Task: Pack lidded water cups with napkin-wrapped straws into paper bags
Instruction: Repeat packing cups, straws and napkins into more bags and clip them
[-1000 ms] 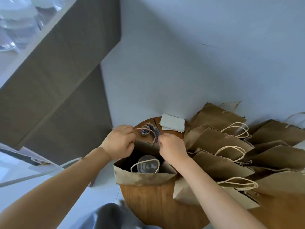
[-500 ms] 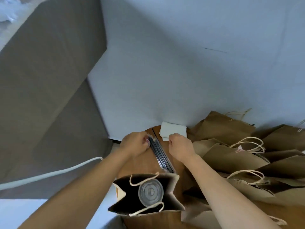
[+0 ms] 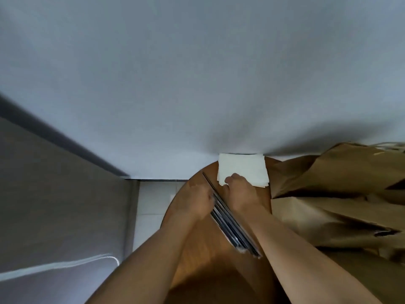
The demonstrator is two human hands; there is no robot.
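Looking down from the head camera, a round wooden table (image 3: 203,255) stands against a pale wall (image 3: 197,73). At its far edge lies a stack of white napkins (image 3: 243,167). The right hand (image 3: 237,194) rests on the near edge of that stack, fingers curled onto the top sheet; whether it has pinched the sheet cannot be told. A bundle of dark straws (image 3: 232,224) lies slantwise on the wood between both hands. The left hand (image 3: 195,200) sits just beside the straws, fingers curled at their edge, its grasp unclear. Brown paper bags (image 3: 333,205) lie heaped to the right, touching the napkins' side
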